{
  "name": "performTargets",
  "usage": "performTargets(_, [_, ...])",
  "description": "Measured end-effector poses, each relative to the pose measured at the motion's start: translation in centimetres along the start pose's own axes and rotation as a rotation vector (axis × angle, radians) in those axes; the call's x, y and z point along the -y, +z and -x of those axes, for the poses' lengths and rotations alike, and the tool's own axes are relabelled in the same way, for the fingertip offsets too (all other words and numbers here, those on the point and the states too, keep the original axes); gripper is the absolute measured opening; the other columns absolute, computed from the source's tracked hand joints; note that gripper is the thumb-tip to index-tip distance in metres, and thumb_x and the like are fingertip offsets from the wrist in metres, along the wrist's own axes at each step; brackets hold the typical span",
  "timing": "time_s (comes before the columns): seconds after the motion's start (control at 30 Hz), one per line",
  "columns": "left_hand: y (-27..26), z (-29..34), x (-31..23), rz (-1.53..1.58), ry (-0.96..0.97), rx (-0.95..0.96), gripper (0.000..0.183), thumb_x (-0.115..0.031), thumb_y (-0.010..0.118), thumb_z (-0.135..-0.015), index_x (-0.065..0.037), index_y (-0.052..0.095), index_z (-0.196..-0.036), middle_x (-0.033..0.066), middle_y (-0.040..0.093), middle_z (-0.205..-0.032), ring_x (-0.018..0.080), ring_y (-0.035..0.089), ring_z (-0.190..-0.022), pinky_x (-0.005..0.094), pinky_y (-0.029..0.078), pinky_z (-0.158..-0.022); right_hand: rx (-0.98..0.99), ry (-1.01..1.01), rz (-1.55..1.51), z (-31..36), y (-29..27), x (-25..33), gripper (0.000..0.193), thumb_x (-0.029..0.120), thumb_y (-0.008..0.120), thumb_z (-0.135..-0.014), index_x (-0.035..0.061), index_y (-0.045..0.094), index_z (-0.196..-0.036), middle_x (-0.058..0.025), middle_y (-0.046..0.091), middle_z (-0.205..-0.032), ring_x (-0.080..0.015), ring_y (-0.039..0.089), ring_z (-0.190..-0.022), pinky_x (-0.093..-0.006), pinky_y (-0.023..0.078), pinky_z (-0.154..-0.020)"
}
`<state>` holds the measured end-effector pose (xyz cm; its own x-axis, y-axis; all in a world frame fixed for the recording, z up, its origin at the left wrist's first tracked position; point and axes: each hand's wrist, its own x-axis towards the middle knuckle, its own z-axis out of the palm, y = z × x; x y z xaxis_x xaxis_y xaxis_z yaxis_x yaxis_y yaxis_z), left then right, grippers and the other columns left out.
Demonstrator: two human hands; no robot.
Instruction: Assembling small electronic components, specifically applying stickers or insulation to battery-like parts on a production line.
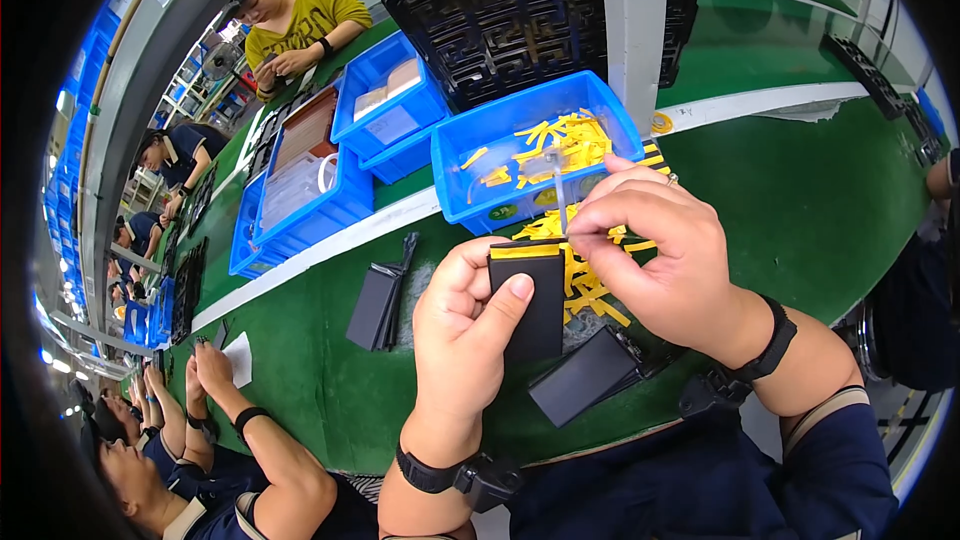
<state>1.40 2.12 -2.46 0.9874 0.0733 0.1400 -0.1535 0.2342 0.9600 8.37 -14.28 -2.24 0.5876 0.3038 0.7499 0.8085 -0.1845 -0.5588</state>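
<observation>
The block [540,315] looks like smooth, matt black plastic. The strips [583,143] look thin and papery. The bin [472,214] is smooth, slightly glossy blue plastic; the table [790,210], smooth green with a soft sheen.

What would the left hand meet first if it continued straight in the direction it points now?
Probably the near wall of the blue plastic bin, just beyond the flat black rectangular block that the left hand holds. Depth is unclear here, so the hand might pass above the rim.
</observation>
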Motion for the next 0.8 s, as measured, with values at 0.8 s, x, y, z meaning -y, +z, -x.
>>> performTargets(0.8, [0.4,0.5,0.8,-0.585,0.21,-0.116,0.026,-0.003,0.063,-0.081,0.001,0.055,-0.106,0.0105,0.067,-0.088,0.0113,0.065,-0.075,0.0237,0.049,-0.066,0.078,-0.015,0.086,0.3,0.5,-0.2,0.009,0.002,0.065,-0.067,0.0009,0.06,-0.073,-0.0106,0.056,-0.068,-0.0278,0.055,-0.069,-0.0369,0.045,-0.067])
